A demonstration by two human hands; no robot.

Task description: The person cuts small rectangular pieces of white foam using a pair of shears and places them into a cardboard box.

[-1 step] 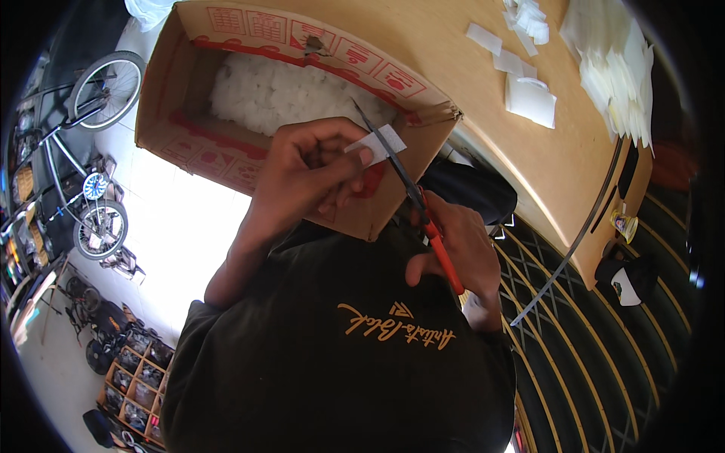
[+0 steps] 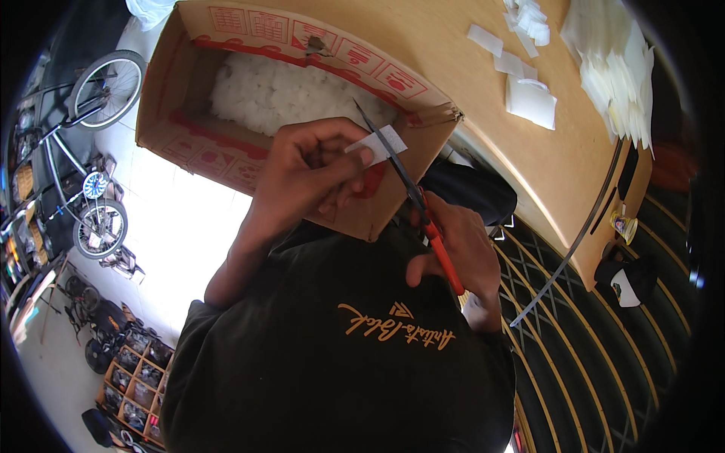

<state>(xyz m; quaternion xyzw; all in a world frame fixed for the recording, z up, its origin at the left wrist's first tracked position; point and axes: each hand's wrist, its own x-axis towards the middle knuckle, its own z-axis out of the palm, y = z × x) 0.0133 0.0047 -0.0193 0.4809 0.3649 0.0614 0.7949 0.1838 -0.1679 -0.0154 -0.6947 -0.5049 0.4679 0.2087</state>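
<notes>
My left hand (image 2: pixel 311 167) pinches a small white piece of sheet material (image 2: pixel 371 141) between thumb and fingers. My right hand (image 2: pixel 464 243) grips scissors (image 2: pixel 436 248) with red-orange handles and dark blades. The blades lie across the white piece, a little to the right of my left fingertips, and point up and away from me. Beneath both hands stands an open cardboard box (image 2: pixel 157 98) with red printing. Many small white cut pieces (image 2: pixel 264 94) lie heaped inside it. Part of my right hand's grip is hidden behind the handles.
A tan table (image 2: pixel 445 45) is at the far right, holding loose white sheets (image 2: pixel 530 102) and a stack of long whitish strips (image 2: pixel 615 68). A dark cap (image 2: pixel 627 281) lies by its edge. To the left are a bicycle (image 2: pixel 64 162) and a compartmented wooden rack (image 2: pixel 140 389).
</notes>
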